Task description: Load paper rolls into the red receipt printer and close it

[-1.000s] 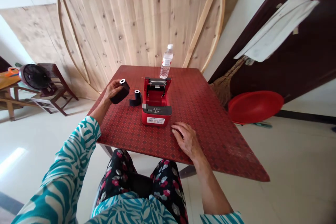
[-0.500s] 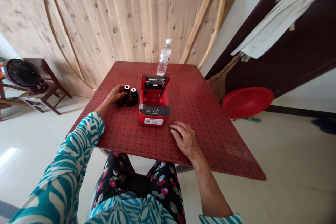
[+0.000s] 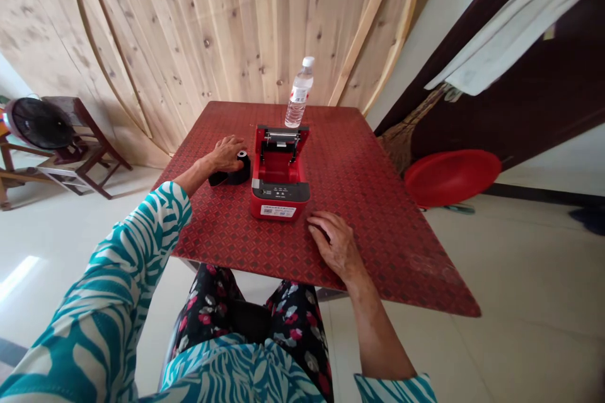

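A red label printer (image 3: 280,206) stands in the middle of the table with its lid (image 3: 282,136) raised, and its inner bay shows no roll. To its left is a black ribbon roll (image 3: 242,170) with a white core. My left hand (image 3: 227,154) reaches over the black rolls with its fingers stretched out, and it covers most of the second roll. A loose black strip (image 3: 217,179) lies below that hand. My right hand (image 3: 334,240) rests on the table at the printer's front right corner, fingers loosely extended and holding nothing.
A clear water bottle (image 3: 299,93) stands behind the printer on the red patterned table (image 3: 378,233). A large wooden panel (image 3: 227,25) leans at the back. A red basin (image 3: 451,177) and a broom (image 3: 401,138) are to the right. A fan (image 3: 40,124) sits on a chair at left.
My left hand has shifted right and up from beside the left roll to over the rolls, hiding the left core. The right hand stays put; the camera view has shifted slightly.
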A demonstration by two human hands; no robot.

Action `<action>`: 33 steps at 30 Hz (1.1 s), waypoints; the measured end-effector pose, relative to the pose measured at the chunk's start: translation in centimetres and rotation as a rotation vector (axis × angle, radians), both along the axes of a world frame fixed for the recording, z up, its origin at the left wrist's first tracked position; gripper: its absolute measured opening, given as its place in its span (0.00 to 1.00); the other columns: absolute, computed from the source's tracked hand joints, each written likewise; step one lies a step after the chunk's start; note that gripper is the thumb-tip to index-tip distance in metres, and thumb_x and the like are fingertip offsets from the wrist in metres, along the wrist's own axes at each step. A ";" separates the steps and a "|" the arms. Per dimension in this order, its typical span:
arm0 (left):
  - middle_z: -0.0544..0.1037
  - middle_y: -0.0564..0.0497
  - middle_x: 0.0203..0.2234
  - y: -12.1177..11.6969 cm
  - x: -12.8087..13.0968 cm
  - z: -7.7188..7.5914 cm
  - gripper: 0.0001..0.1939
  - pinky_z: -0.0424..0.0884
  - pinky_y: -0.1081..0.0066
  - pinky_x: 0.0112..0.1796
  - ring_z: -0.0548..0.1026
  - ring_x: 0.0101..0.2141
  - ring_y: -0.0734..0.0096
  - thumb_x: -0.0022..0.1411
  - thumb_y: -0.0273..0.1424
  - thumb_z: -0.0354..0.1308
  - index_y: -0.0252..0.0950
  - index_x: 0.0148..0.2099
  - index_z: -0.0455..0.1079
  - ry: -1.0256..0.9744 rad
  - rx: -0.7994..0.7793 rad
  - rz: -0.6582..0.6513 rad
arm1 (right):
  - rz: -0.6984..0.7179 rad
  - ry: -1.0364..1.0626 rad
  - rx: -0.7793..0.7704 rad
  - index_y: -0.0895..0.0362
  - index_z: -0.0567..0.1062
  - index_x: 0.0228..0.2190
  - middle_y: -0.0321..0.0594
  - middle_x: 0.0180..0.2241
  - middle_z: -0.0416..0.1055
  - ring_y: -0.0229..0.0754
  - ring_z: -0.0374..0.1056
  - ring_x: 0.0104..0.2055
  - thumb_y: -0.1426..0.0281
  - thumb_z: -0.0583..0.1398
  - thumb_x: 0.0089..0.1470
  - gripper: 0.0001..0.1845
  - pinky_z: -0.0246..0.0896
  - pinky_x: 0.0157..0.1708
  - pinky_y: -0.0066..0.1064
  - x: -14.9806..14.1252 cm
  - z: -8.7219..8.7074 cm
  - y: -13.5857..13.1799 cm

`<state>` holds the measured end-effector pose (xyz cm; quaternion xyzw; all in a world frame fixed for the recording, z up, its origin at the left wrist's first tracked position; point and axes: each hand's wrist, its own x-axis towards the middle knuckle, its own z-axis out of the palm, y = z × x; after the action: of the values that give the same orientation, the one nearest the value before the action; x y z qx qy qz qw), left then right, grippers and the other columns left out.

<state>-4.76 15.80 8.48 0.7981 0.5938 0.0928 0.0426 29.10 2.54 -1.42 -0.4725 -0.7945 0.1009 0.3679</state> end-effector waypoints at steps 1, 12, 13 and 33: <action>0.63 0.40 0.63 0.2 0.2 -0.1 0.28 0.56 0.49 0.61 0.56 0.64 0.45 0.50 0.27 0.58 0.36 0.56 0.70 0.026 -0.012 0.001 | 0.001 0.004 -0.006 0.52 0.78 0.39 0.46 0.45 0.77 0.51 0.71 0.50 0.62 0.54 0.61 0.14 0.65 0.51 0.49 0.0 0.1 0.0; 0.77 0.43 0.44 0.0 0.0 0.3 0.16 0.62 0.56 0.55 0.71 0.51 0.51 0.52 0.26 0.57 0.37 0.45 0.73 -0.036 0.077 -0.008 | -0.011 0.005 -0.045 0.52 0.79 0.40 0.47 0.45 0.77 0.51 0.70 0.50 0.63 0.54 0.61 0.14 0.63 0.52 0.48 -0.2 0.5 -0.2; 0.78 0.44 0.42 -0.5 0.0 0.8 0.15 0.64 0.56 0.53 0.73 0.49 0.53 0.53 0.27 0.57 0.37 0.45 0.73 -0.078 0.086 -0.006 | -0.012 0.003 -0.048 0.52 0.78 0.40 0.46 0.45 0.77 0.51 0.70 0.50 0.63 0.54 0.61 0.14 0.64 0.51 0.48 -0.2 0.6 -0.2; 0.80 0.48 0.40 -7.3 4.8 5.8 0.18 0.74 0.67 0.45 0.79 0.39 0.68 0.58 0.38 0.66 0.36 0.48 0.71 -0.578 0.244 -0.388 | -0.008 0.019 -0.046 0.52 0.79 0.38 0.48 0.46 0.77 0.53 0.70 0.51 0.64 0.55 0.60 0.13 0.64 0.50 0.50 -0.6 0.7 -0.1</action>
<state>0.00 8.48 14.32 0.8360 0.3794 0.3747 0.1296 28.55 2.41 -0.76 -0.4829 -0.7866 0.1223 0.3648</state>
